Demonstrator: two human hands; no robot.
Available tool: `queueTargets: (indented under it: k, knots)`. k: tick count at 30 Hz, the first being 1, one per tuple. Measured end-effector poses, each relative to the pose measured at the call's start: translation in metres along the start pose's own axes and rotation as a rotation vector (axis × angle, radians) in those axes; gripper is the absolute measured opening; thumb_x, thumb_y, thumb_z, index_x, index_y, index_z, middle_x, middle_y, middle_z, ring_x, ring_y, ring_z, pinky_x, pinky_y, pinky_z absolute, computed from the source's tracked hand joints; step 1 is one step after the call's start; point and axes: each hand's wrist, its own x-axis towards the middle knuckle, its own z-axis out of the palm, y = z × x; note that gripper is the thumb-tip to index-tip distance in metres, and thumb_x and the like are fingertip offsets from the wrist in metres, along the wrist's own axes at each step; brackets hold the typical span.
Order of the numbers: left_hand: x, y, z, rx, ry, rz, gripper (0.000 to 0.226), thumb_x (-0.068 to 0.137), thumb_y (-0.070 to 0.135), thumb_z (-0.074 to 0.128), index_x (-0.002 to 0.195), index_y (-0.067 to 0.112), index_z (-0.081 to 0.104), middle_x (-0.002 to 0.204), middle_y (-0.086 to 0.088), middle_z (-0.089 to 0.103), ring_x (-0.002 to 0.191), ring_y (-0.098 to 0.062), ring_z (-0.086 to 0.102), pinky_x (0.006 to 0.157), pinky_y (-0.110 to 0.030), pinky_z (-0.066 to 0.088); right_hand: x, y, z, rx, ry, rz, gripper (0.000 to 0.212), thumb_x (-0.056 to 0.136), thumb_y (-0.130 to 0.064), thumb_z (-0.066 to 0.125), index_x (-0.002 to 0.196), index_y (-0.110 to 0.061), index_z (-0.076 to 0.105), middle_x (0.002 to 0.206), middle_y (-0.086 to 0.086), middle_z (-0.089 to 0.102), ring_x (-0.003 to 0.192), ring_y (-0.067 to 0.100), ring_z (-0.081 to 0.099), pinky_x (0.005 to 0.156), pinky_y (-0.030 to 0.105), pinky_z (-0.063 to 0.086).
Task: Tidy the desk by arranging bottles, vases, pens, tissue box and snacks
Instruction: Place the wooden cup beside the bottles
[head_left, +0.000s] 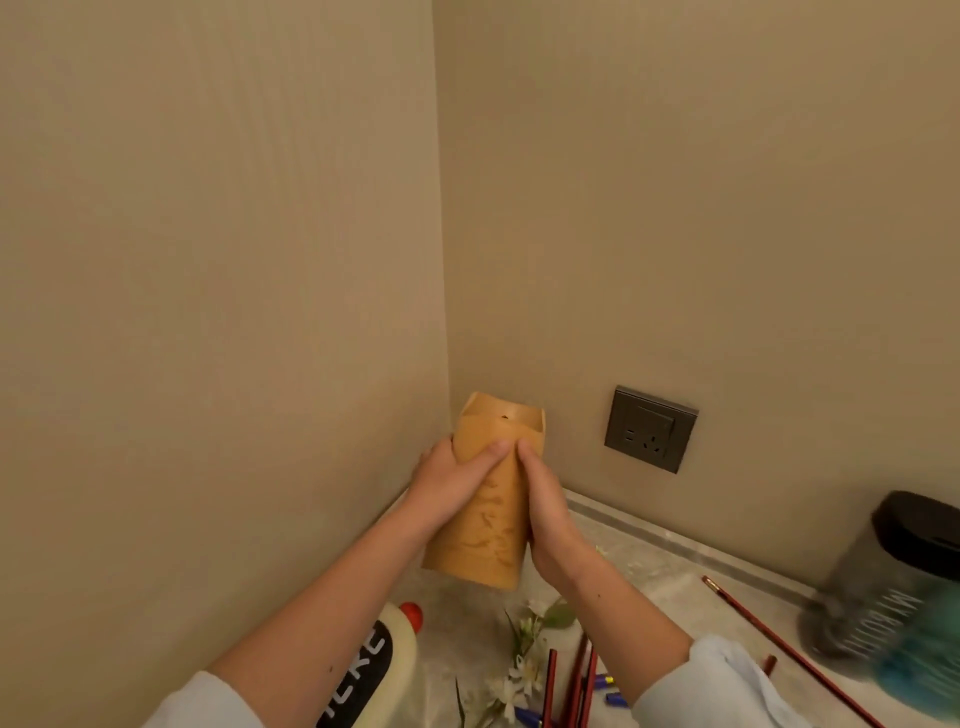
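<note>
I hold a tall tan vase (488, 525) with a notched rim upright above the desk, near the wall corner. My left hand (452, 483) wraps its left side and my right hand (545, 509) presses its right side, fingertips almost meeting at the front. Below it on the marble desk (649, 577) lie white artificial flowers (524, 654), several red pencils (576, 680) and some blue pens (613, 696). A cream bottle (374, 670) with a red cap and black label lies at the lower left.
A dark canister (893, 587) with a black lid and teal contents stands at the right, blurred. One long red pencil (779, 644) lies in front of it. A grey wall socket (650, 428) sits on the right wall. Beige walls meet in the corner behind the vase.
</note>
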Motion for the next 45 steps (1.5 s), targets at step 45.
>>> queueTargets:
  k: [45]
  knots:
    - [-0.243, 0.178, 0.381, 0.042, -0.725, 0.544, 0.09, 0.046, 0.043, 0.093, 0.122, 0.037, 0.045, 0.117, 0.017, 0.06, 0.108, -0.008, 0.057, 0.092, -0.032, 0.051, -0.283, -0.229, -0.394, -1.493, 0.651, -0.104, 0.028, 0.09, -0.01, 0.054, 0.112, -0.02, 0.068, 0.111, 0.004, 0.068, 0.095, 0.02, 0.062, 0.083, 0.035, 0.056]
